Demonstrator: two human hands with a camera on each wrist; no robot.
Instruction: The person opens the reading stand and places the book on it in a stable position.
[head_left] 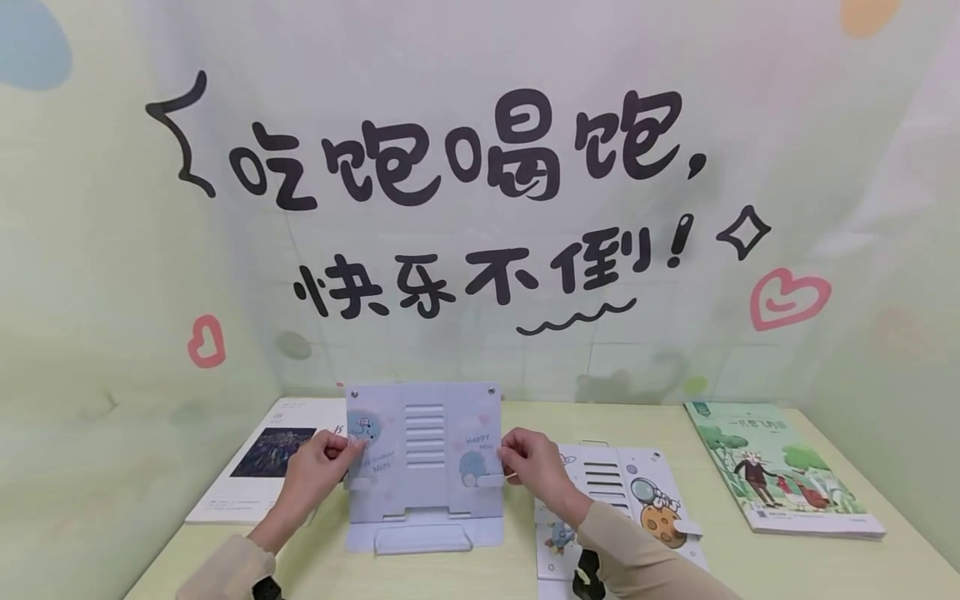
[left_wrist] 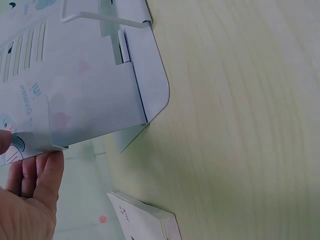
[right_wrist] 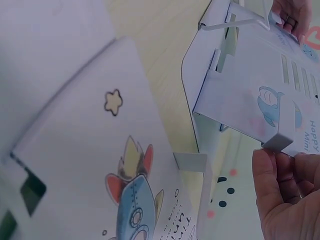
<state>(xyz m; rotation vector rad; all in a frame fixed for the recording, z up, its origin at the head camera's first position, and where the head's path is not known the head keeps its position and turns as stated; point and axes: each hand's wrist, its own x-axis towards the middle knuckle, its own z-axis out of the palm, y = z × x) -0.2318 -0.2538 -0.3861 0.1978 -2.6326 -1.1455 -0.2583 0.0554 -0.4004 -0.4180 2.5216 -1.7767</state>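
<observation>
A pale lavender book stand (head_left: pixel 427 492) with small cartoon animals and a slotted middle panel stands upright in front of me. My left hand (head_left: pixel 318 467) pinches its left side edge, thumb on the front face and fingers behind, as the left wrist view shows beside the small side clip (left_wrist: pixel 42 125). On the opposite edge my right hand (head_left: pixel 536 467) pinches the stand near the other clip (right_wrist: pixel 280 127). A wire bar (head_left: pixel 423 548) lies across the bottom ledge. In the head view, most of the stand's back is hidden.
A second book stand (head_left: pixel 660 492) with an astronaut print lies on the table (head_left: pixel 738 558) under my right forearm. To the left is a white-covered book (head_left: pixel 247 492), partly behind the upright stand. A green picture book (head_left: pixel 795 475) lies at the right. A printed backdrop (head_left: pixel 480 358) rises behind the table.
</observation>
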